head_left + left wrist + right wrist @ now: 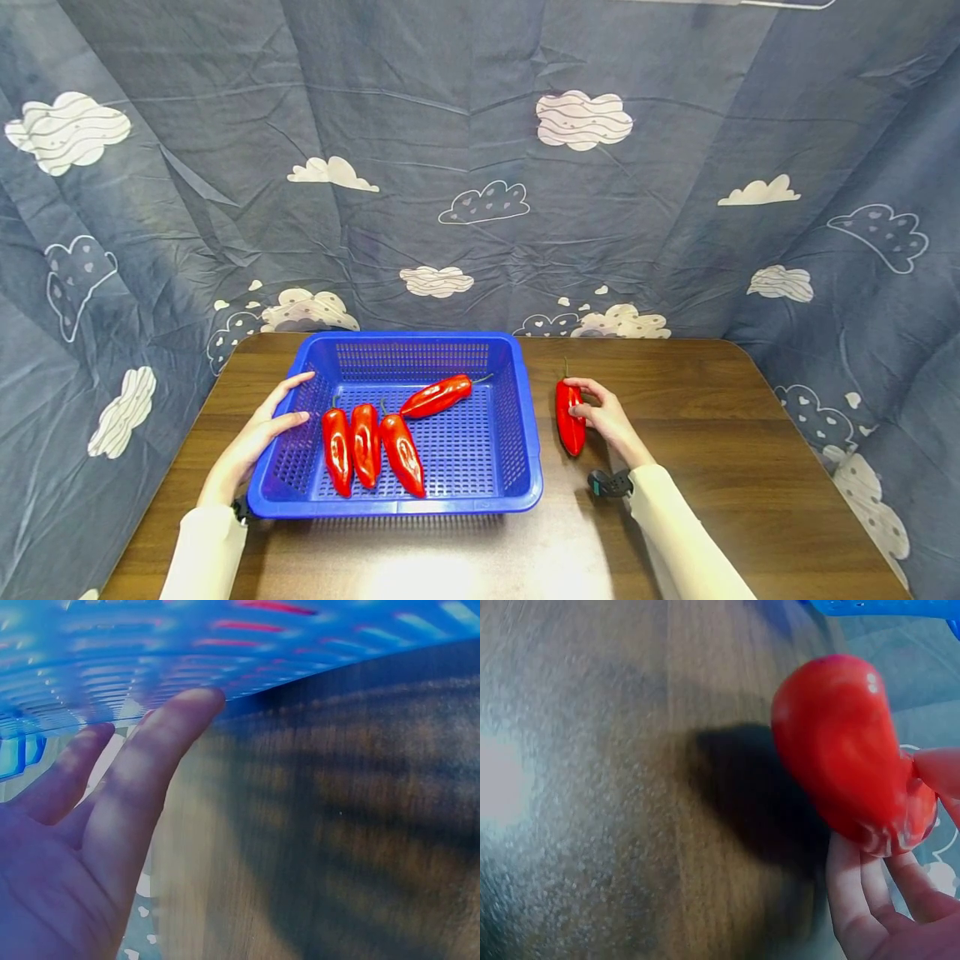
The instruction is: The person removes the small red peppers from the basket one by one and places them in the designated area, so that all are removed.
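My right hand (pixel 606 418) holds a glossy red chili pepper (pixel 568 429) between thumb and fingers, right of the blue basket (pixel 397 506). In the right wrist view the chili pepper (pixel 836 742) casts a dark shadow on the wood beside it. Its thin stem points to the back. At the basket's left side, my left hand (pixel 255 437) rests with fairly straight fingers and thumb over the rim. The left wrist view shows the fingers (pixel 131 780) close against the slotted wall. Inside the basket lie several red chili peppers (pixel 366 446), three side by side and one slanted (pixel 438 396) behind.
The brown wooden table (pixel 712 433) carries the basket on its left half. A dark grey curtain (pixel 480 242) with cloud prints hangs behind and along both sides. A small black device (pixel 609 483) sits at the right wrist.
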Demonstrator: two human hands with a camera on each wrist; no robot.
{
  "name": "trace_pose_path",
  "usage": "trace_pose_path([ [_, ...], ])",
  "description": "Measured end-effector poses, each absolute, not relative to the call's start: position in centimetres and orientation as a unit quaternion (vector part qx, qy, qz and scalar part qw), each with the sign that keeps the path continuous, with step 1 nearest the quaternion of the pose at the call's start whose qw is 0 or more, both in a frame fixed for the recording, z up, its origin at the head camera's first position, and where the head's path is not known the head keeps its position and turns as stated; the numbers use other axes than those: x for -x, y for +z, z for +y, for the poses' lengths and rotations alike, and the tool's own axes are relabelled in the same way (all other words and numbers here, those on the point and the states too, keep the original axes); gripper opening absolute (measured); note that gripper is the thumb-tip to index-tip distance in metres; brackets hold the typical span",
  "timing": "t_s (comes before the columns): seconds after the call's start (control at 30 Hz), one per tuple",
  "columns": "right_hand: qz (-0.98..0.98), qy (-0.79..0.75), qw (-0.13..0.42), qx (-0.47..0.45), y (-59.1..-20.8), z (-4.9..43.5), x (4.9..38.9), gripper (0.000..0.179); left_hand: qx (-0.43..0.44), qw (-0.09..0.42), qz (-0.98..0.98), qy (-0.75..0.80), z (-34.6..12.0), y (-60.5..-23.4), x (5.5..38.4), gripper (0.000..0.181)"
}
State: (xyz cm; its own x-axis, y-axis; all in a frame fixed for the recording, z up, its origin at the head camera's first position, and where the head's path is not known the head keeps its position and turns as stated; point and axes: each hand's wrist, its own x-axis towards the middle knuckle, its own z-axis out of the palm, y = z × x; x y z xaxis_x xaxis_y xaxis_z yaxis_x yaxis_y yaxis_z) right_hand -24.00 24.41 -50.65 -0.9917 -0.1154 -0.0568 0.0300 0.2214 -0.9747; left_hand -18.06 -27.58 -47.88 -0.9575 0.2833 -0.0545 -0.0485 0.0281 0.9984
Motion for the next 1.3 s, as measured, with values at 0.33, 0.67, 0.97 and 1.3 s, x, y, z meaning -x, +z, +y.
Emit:
trace_pose_path([
  [0.33,0.812,-0.582,0.047,0.029,-50.7,24.2,24.2,0.048,-0.078,0.122,0.707,0.692,-27.8,-48.1,18.1,0.057],
  [0.67,0.817,-0.575,0.041,0.036,-50.7,24.2,24.0,0.048,-0.076,0.123,0.706,0.693,-27.7,-47.8,18.2,0.057],
  [0.97,0.795,-0.604,0.04,0.033,-50.5,24.4,23.9,0.046,-0.064,0.131,0.706,0.693,-27.8,-48.0,18.2,0.057],
  [1.3,0.783,-0.621,0.008,0.043,-49.6,24.8,23.6,0.043,-0.069,0.125,0.711,0.689,-27.6,-47.9,18.0,0.057],
])
